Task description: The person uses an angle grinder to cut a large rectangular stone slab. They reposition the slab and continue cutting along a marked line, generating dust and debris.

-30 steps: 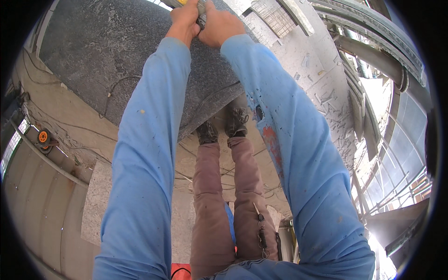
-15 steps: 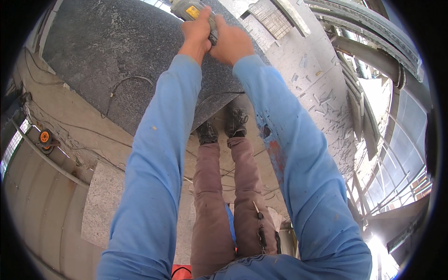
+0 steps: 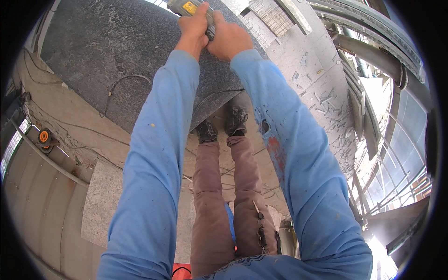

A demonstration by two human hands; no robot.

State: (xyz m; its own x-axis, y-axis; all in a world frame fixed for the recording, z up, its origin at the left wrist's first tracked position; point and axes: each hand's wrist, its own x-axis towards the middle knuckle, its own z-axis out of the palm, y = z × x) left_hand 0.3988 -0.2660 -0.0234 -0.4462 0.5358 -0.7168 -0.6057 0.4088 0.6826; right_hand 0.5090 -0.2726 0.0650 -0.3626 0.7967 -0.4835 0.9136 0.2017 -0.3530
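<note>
Both hands had slid nearer across the dark stone slab (image 3: pixel 102 56). Left hand (image 3: pixel 195 25) and right hand (image 3: pixel 231 39) each kept a closed grip on the grey-and-yellow power tool (image 3: pixel 189 7), pressed on the slab's far part. Pass apparently progressing toward the body.

Bright daylight, glare lower right; fisheye rim bends edges, perhaps slightly soft.

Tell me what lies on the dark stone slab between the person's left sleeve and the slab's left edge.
In the head view, a thin cable curls across the dark stone slab there; the rest is bare, dusty stone.
</note>
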